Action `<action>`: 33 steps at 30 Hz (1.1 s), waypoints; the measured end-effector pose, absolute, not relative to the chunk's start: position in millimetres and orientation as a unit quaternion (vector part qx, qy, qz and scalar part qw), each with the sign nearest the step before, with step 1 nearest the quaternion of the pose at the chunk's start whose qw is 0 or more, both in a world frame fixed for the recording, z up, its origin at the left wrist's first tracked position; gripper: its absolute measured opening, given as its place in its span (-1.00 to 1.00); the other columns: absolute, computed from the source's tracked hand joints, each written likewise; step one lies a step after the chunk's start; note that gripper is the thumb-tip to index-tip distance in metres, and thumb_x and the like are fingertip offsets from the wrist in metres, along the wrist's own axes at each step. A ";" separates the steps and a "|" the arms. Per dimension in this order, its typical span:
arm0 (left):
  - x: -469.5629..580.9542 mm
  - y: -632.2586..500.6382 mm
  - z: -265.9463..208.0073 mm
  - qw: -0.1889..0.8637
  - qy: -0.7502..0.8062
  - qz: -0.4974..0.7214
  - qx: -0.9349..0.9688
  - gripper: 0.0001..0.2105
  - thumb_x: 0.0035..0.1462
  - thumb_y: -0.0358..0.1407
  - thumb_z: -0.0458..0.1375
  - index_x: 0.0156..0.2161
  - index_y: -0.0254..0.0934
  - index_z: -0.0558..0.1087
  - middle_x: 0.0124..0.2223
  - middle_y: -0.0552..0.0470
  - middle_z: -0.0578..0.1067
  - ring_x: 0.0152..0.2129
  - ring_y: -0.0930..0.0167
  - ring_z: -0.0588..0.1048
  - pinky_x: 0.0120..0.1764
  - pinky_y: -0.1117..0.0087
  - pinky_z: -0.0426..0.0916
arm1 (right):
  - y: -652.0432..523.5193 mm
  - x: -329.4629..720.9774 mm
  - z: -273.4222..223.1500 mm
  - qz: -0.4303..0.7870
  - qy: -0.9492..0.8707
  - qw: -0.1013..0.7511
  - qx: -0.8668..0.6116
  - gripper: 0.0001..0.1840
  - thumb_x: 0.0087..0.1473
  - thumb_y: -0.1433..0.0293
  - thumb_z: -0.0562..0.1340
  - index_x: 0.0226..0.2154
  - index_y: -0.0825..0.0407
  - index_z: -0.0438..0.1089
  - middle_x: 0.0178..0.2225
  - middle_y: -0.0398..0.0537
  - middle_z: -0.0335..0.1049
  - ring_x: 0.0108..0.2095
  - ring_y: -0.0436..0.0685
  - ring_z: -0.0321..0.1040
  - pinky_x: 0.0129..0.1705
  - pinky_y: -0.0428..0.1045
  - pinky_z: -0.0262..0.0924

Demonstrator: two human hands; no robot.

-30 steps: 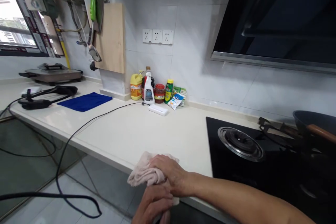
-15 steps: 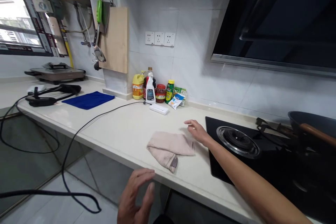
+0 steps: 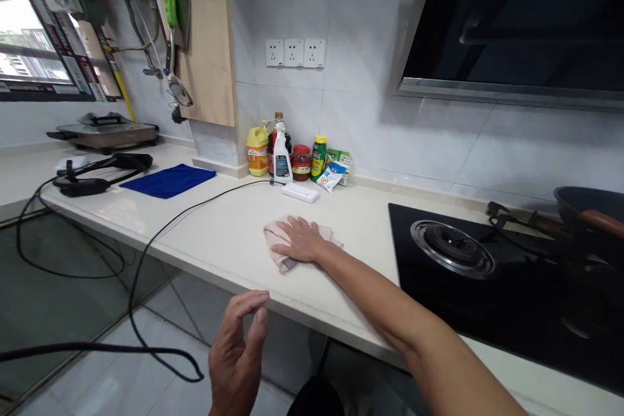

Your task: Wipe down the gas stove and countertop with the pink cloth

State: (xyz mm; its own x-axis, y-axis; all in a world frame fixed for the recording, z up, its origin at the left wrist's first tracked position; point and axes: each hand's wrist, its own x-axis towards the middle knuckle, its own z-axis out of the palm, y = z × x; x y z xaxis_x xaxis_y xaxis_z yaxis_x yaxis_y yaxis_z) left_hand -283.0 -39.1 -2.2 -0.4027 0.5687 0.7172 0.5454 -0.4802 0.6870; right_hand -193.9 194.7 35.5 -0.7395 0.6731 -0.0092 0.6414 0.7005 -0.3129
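Observation:
A pale pink cloth [image 3: 275, 248] lies on the white countertop [image 3: 214, 240]. My right hand [image 3: 301, 239] rests flat on top of it with the fingers spread, pressing the cloth and covering its middle. In front of the counter's edge, my left hand [image 3: 240, 344] is raised in the air, thumb and fingers apart, holding nothing. Behind the cloth is a white power bank-like block [image 3: 300, 192] with a black cable [image 3: 195, 206] running from its side.
Bottles, a red-lidded jar [image 3: 301, 162] and packets stand against the wall. A blue cloth [image 3: 168, 181] and a black head strap [image 3: 104, 174] lie on the left. On the right is a black cooktop [image 3: 458, 299] with a wok [image 3: 589, 201]. The cable hangs over the counter's front.
My right hand has moved left and come down onto the pink cloth, which has shifted left and back. My left hand stays raised, slightly further left in view.

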 end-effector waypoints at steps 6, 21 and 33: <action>-284.6 -38.0 2.2 0.020 0.503 0.681 0.532 -0.87 0.31 -0.34 0.15 -0.13 -0.14 0.55 -0.10 0.04 0.57 -0.08 0.40 0.53 0.04 0.39 0.40 | 140.8 -256.5 27.6 0.129 -0.967 0.049 -0.213 -0.01 0.15 -0.20 0.17 0.46 -0.34 -0.22 0.53 -0.01 -0.49 0.47 0.60 -0.46 0.32 0.63 -0.38; -313.4 -15.8 6.9 -0.032 0.541 0.611 0.576 -0.88 0.34 -0.29 0.12 -0.16 -0.15 0.52 -0.12 0.04 0.55 -0.11 0.39 0.52 0.00 0.34 0.40 | 87.6 -43.6 19.9 0.187 -0.978 0.061 -0.062 -0.26 0.07 0.34 0.26 0.32 -0.15 0.22 0.49 0.00 -0.15 0.47 0.32 -0.22 0.43 0.35 -0.27; -333.2 78.6 -16.5 -0.079 0.584 0.516 0.622 -0.69 0.33 -0.05 0.07 -0.09 -0.19 0.53 -0.06 -0.11 0.52 -0.02 0.20 0.49 0.08 0.05 0.38 | 133.3 -102.1 40.5 0.171 -0.981 0.023 -0.089 -0.16 0.19 -0.02 0.27 0.41 -0.19 0.04 0.47 0.06 -0.09 0.47 0.35 -0.22 0.41 0.40 -0.32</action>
